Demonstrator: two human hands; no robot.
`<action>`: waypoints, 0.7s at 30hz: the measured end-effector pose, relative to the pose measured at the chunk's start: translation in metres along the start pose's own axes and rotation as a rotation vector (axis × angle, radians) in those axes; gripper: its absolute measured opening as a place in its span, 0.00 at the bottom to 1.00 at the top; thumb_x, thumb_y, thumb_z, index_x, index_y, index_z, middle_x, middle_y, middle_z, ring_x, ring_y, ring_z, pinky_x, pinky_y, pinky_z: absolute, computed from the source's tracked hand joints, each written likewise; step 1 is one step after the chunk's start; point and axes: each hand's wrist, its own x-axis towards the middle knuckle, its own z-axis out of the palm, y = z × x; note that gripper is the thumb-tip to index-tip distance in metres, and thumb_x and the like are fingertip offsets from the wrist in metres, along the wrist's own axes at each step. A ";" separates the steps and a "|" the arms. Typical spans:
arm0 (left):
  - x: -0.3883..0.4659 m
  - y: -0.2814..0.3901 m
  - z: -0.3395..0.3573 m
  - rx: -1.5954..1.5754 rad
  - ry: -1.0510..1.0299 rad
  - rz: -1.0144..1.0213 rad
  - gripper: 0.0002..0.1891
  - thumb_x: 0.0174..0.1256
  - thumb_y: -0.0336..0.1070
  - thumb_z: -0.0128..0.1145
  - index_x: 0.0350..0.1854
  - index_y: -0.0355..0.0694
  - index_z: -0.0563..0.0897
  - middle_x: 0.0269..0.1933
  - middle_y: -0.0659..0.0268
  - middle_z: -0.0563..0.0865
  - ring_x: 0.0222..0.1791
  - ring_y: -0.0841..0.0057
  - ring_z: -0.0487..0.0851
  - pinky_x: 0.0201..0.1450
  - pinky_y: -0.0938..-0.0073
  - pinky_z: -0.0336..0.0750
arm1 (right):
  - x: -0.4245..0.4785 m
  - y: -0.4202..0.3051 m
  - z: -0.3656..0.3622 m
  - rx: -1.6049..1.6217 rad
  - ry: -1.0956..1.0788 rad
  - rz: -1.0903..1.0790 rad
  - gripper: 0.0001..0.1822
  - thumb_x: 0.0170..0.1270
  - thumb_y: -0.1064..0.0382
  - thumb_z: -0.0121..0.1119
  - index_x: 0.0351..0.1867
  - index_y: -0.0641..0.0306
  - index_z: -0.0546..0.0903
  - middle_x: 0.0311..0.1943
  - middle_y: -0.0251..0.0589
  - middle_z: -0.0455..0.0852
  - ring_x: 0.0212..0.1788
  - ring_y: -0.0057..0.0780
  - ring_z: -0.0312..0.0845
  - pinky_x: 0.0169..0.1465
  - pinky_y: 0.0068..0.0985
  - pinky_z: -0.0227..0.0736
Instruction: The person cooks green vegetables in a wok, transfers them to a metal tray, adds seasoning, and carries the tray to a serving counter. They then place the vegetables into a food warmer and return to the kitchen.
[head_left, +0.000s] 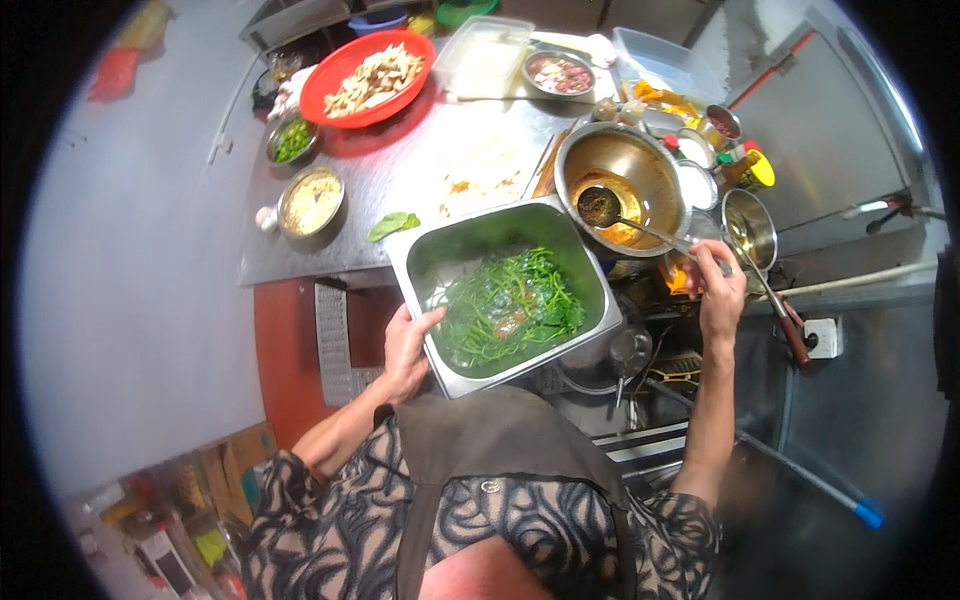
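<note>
My left hand (409, 341) grips the near left rim of a rectangular steel pan (504, 371), its thumb over the edge. Long-stemmed green leafy vegetables (517, 304) lie inside, with a small brownish patch of sauce or seasoning on top. My right hand (716, 289) is closed around the handle of a metal ladle (652, 234). The ladle's bowl, holding dark, grainy sauce, is inside a large steel mixing bowl (645, 157) whose bottom is coated with orange-brown oily sauce. The pan's far right corner meets or overlaps the mixing bowl's near side.
On the steel table (390, 176) stand a red basin (367, 120) of pale cut pieces, a bowl of chopped greens (292, 141) and a bowl of minced pale food (311, 202). Seasoning containers (697, 184) crowd the right. A long-handled ladle (787, 334) hangs over the right-hand edge.
</note>
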 end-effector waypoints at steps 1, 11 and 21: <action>-0.001 0.002 0.002 -0.002 0.004 0.002 0.12 0.57 0.24 0.58 0.43 0.33 0.76 0.38 0.62 0.82 0.35 0.77 0.81 0.38 0.75 0.79 | -0.010 -0.008 0.005 -0.046 -0.029 -0.011 0.06 0.65 0.64 0.52 0.35 0.63 0.78 0.20 0.31 0.76 0.18 0.11 0.67 0.20 0.10 0.58; 0.001 -0.002 -0.002 -0.001 0.025 0.005 0.08 0.58 0.27 0.61 0.39 0.37 0.78 0.36 0.66 0.83 0.34 0.82 0.81 0.38 0.79 0.77 | -0.050 0.001 0.050 -0.413 -0.329 -0.446 0.05 0.57 0.77 0.52 0.34 0.70 0.77 0.26 0.41 0.76 0.26 0.24 0.71 0.30 0.19 0.66; 0.000 0.000 0.002 0.044 0.015 0.006 0.11 0.55 0.23 0.56 0.42 0.33 0.77 0.38 0.62 0.83 0.35 0.77 0.82 0.39 0.76 0.79 | 0.060 0.109 -0.004 -0.590 0.104 -0.366 0.06 0.63 0.67 0.54 0.34 0.68 0.77 0.28 0.43 0.80 0.32 0.32 0.77 0.37 0.26 0.72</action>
